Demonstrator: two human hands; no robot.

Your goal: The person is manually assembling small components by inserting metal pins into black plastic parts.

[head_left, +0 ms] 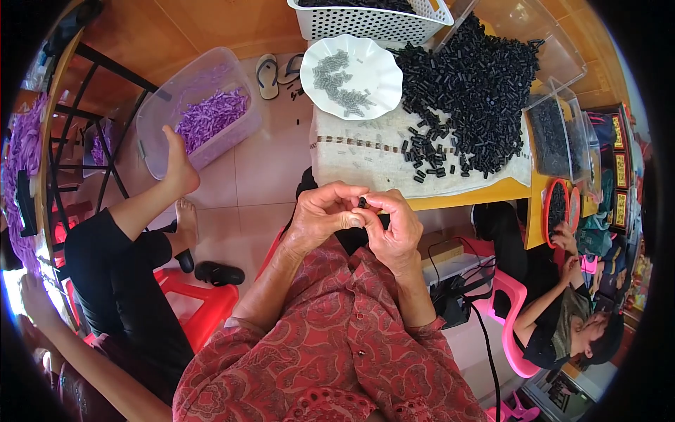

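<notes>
While both hands meet near the middle of the frame, just above the red patterned shirt (337,344), a small black tube piece (363,202) sits pinched between them — the left hand (322,214) curls in from the left with thumb and fingertips closed toward it, and the right hand (394,228) closes on it from the right, so the two hands are together, touching at the fingertips. The piece is too small to read well, but its long axis seems to stand roughly upright in the picture, its top end poking out above the fingers. It looks shared between both hands; which one bears more of the grip I cannot tell.

Straight above the hands, toward the upper middle of the frame, a cloth-covered table (365,158) carries a large heap of black tube pieces (471,84) at upper right, with loose ones scattered down its lower edge toward the hands. Left of the heap stands a white scalloped dish (383,56) holding small grey pieces (341,81). A white perforated basket (365,21) lies along the top edge. The heap lies up and to the right of the hands, so the right hand is the nearer one to it, while the dish is about level with the left hand's reach — directly above

At left, another person's bare legs rest by a clear tub of purple pieces (211,112); at lower right a second person sits by a pink chair (513,330)
</notes>
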